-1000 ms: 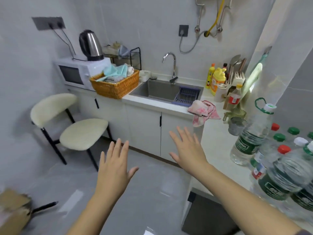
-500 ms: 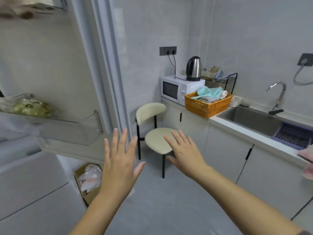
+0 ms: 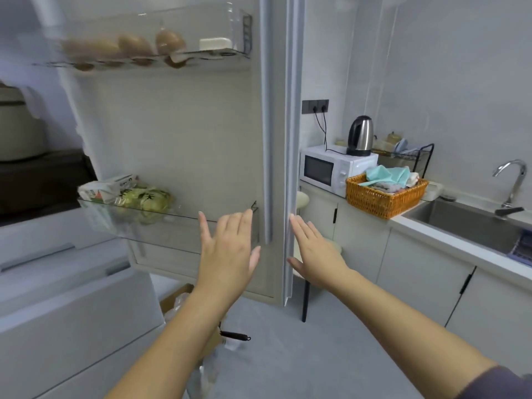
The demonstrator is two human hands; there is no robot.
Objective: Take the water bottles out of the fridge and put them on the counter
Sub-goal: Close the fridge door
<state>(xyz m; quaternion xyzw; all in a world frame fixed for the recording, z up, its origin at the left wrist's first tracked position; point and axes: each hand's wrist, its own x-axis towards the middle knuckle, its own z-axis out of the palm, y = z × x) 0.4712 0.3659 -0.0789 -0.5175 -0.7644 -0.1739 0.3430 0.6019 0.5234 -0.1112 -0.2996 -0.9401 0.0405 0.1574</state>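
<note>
A: Far left first: open white fridge (image 3: 72,283), grey pot (image 3: 17,131) on a dark inner shelf. No water bottles in view anywhere.

B: None in the door either. Brown eggs (image 3: 135,44) in the upper clear plastic door shelf (image 3: 218,27), bagged green vegetables (image 3: 144,201) in the lower clear plastic door shelf (image 3: 167,228).

A: Hands?

B: Left hand (image 3: 227,249) spread flat, fingers straight, empty, in front of the lower shelf; touching or not, cannot tell. Right hand (image 3: 313,251) equally spread and empty, just right of the door's edge.

A: Further right: white microwave (image 3: 328,171), orange woven basket (image 3: 383,201), white counter (image 3: 460,249) around the steel sink (image 3: 466,226).

B: Handling, as a guess: full plastic bottles, fairly heavy, thin-walled and easily dented, perhaps slick from the cold. Best gripped round the mid-body, not by the cap.

A: Against a second ago?

B: Then facing the counter, with a cluster of bottles standing on it at near right. Now turned left, square to the fridge door; same spread hands, bottles out of frame.
</note>
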